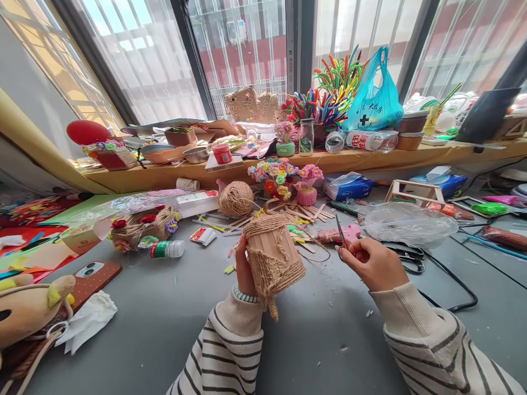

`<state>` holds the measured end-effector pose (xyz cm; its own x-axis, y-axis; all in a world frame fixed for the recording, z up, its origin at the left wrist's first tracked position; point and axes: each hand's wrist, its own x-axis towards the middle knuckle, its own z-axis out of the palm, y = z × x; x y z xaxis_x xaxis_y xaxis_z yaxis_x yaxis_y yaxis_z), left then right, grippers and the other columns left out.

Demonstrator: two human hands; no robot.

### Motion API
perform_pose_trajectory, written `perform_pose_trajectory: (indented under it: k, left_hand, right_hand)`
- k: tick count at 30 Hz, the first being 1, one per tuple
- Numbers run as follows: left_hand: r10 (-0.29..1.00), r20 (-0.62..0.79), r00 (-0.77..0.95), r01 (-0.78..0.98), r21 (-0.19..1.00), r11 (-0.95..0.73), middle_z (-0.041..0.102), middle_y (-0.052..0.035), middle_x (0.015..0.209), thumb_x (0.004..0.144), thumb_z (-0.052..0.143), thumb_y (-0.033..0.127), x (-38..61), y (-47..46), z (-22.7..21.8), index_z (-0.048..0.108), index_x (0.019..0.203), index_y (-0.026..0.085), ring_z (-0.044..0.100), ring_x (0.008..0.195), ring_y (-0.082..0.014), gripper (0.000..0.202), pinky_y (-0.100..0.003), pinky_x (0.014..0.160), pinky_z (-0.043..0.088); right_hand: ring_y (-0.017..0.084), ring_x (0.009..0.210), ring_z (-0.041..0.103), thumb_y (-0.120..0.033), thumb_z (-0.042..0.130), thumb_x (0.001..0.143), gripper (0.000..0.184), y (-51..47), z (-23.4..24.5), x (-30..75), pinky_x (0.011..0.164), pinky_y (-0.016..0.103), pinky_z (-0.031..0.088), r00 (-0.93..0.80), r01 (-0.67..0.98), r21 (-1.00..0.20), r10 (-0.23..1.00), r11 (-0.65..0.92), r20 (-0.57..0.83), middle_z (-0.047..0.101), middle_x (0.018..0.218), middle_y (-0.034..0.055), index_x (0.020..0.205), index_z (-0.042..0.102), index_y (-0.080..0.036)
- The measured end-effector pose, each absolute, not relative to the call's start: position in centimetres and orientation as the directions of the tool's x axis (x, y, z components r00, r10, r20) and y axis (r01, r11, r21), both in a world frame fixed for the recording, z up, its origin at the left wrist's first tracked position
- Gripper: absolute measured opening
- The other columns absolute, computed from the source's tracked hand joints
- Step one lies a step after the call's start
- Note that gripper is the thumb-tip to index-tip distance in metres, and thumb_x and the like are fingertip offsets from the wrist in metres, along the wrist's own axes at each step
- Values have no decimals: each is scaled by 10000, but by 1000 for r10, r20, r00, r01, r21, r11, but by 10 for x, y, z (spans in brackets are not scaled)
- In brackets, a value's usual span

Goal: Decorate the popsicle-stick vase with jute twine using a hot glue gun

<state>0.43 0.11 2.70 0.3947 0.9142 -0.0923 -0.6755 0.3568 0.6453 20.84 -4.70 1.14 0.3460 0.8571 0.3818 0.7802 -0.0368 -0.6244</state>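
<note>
My left hand grips a small cup of wooden sticks wrapped in jute twine, held upright above the grey table; a twine tail hangs below it. My right hand is closed around small scissors, blades pointing up, just right of the cup. A ball of jute twine lies behind the cup. Loose wooden sticks are scattered beyond it.
A twine basket with flowers and a small glue bottle sit at left, a phone nearer me. A pink glue gun, clear plastic bag, black scissors and cable lie right. The window ledge holds craft clutter.
</note>
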Motion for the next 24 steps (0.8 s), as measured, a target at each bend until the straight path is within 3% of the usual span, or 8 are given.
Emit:
perform_pose_trajectory:
  k: [4, 7, 10, 15, 24]
  left_hand:
    - [901, -84, 426, -690, 613, 384, 675, -112, 868, 690, 444, 573, 8, -2, 26, 452, 1202, 122, 621, 862, -309, 682, -451, 812, 439]
    - [898, -77, 433, -683, 623, 382, 678, -120, 879, 722, 410, 554, 10, -4, 21, 474, 1189, 119, 612, 899, -314, 642, -441, 818, 439]
    - [889, -83, 451, -647, 656, 389, 680, -132, 876, 755, 353, 551, 10, -5, 16, 502, 1168, 113, 618, 884, -317, 620, -437, 789, 455]
    - [899, 5, 438, -681, 654, 329, 679, -130, 900, 719, 440, 535, 11, -6, 10, 532, 1132, 95, 609, 910, -309, 610, -417, 818, 456]
    - [875, 50, 481, -675, 658, 334, 678, -96, 924, 651, 546, 531, 14, -7, 15, 577, 1076, 130, 587, 971, -298, 585, -387, 862, 448]
  right_hand:
    - [88, 503, 350, -513, 520, 721, 341, -54, 23, 200, 472, 243, 282, 219, 454, -875, 930, 170, 294, 448, 559, -13, 654, 551, -180]
    - [82, 497, 347, -542, 490, 738, 393, -58, 27, 194, 454, 234, 285, -54, 209, -923, 946, 323, 319, 428, 551, -12, 604, 530, -175]
    - [77, 472, 329, -629, 440, 722, 499, -61, 30, 188, 434, 231, 275, -322, 51, -935, 892, 351, 317, 393, 499, -17, 529, 466, -170]
    - [69, 474, 313, -740, 336, 686, 611, -65, 36, 180, 442, 226, 258, -521, 37, -937, 807, 347, 279, 394, 524, -17, 553, 473, -159]
    - [75, 492, 342, -680, 337, 741, 576, -62, 27, 178, 473, 222, 281, -534, 25, -937, 797, 347, 281, 376, 507, -29, 569, 497, -154]
